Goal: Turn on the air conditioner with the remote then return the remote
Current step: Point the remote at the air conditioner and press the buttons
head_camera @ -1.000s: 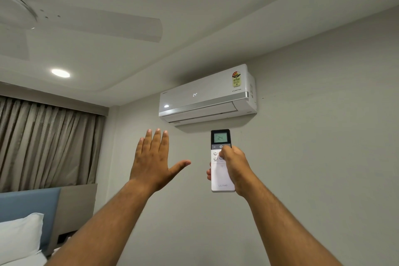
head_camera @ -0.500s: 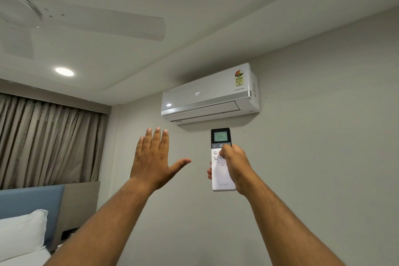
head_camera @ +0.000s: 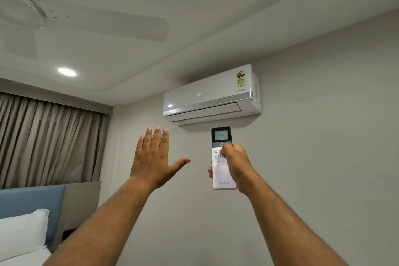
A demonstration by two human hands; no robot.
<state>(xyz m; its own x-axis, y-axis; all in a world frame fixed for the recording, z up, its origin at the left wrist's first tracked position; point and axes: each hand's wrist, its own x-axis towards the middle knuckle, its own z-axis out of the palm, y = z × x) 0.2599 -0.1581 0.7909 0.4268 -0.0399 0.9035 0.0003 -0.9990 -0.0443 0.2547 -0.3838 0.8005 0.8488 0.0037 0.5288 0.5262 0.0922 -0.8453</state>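
Remote (head_camera: 222,170) gripped upright in right hand (head_camera: 236,163), just below wall air conditioner (head_camera: 210,95); several buttons hidden under thumb. Left hand (head_camera: 154,161) raised, fingers spread, nothing held. Both displays read 24.

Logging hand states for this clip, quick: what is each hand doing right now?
Left hand: open, fingers spread, holding nothing.
Right hand: closed around the remote, thumb on its buttons.
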